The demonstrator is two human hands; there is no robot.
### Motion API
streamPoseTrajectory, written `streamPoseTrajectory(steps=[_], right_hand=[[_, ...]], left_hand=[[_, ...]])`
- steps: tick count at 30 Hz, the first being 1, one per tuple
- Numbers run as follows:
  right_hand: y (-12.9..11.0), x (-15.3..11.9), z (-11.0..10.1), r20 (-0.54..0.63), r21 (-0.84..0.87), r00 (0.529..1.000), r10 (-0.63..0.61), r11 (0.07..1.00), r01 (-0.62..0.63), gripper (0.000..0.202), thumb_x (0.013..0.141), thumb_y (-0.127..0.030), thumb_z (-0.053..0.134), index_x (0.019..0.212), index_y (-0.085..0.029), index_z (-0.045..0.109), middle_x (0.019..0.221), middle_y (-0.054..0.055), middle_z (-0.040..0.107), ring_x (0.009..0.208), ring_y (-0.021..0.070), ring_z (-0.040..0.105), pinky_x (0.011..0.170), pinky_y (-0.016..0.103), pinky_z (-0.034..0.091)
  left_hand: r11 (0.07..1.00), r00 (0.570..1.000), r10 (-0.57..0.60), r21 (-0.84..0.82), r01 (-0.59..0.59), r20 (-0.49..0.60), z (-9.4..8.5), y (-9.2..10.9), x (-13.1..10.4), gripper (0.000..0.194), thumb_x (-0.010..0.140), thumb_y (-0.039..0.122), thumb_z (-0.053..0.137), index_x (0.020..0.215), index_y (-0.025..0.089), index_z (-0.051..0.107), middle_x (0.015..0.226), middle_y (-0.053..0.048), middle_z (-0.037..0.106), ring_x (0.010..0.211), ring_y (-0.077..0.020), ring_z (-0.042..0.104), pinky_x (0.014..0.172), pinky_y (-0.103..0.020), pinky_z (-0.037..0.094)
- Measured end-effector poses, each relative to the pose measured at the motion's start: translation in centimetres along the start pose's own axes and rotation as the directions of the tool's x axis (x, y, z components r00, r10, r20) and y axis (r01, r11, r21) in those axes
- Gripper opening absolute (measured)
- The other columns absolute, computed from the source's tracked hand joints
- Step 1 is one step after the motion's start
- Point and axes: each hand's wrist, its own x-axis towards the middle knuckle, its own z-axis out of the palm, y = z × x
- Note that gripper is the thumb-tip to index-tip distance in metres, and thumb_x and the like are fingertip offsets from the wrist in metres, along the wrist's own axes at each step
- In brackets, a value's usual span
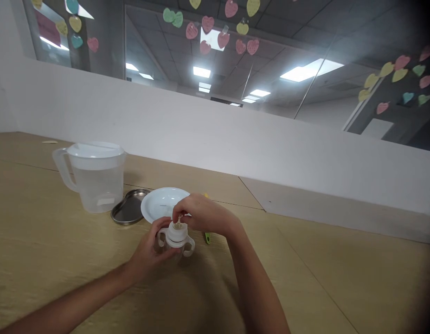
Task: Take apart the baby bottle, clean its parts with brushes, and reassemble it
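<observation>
A baby bottle with two side handles and a white collar stands on the wooden table. Around its left side, my left hand is closed, thumb across the front. A clear bottle nipple pokes up from the collar, its tip pinched between the fingers of my right hand. Just behind is a white plate, partly covered by my right hand. A green-handled utensil lies under my right wrist, mostly hidden.
A lidded clear plastic pitcher stands at the back left, its handle to the left. Between it and the plate sits a kidney-shaped metal tray. A white wall with windows bearing heart-shaped notes rises behind the table.
</observation>
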Motion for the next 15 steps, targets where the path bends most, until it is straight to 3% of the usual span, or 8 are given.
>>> streamPoseTrajectory(steps=[6, 15], right_hand=[[-0.2, -0.4, -0.7, -0.034, 0.035, 0.999, -0.002, 0.999, 0.003, 0.030, 0.073, 0.002, 0.050, 0.087, -0.015, 0.070, 0.085, 0.003, 0.069, 0.076, 0.0125, 0.058, 0.067, 0.022, 0.038], [-0.9, -2.2, -2.4, -0.286, 0.178, 0.956, 0.068, 0.984, -0.017, 0.018, 0.083, -0.012, 0.052, 0.094, -0.018, 0.066, 0.091, 0.002, 0.068, 0.080, 0.0119, 0.060, 0.073, 0.023, 0.043]], left_hand=[[1.000, 1.000, -0.017, -0.013, 0.017, -0.003, 0.1, 0.2, 0.0, 0.059, 0.071, 0.035, 0.070, 0.121, 0.023, 0.042, 0.117, -0.009, 0.058, 0.108, -0.0263, 0.055, 0.090, -0.041, 0.045], [1.000, 1.000, 0.029, 0.001, -0.029, 0.001, 0.1, -0.8, -0.1, 0.062, 0.071, 0.033, 0.070, 0.124, 0.023, 0.038, 0.117, -0.009, 0.056, 0.110, -0.0261, 0.054, 0.094, -0.043, 0.043]])
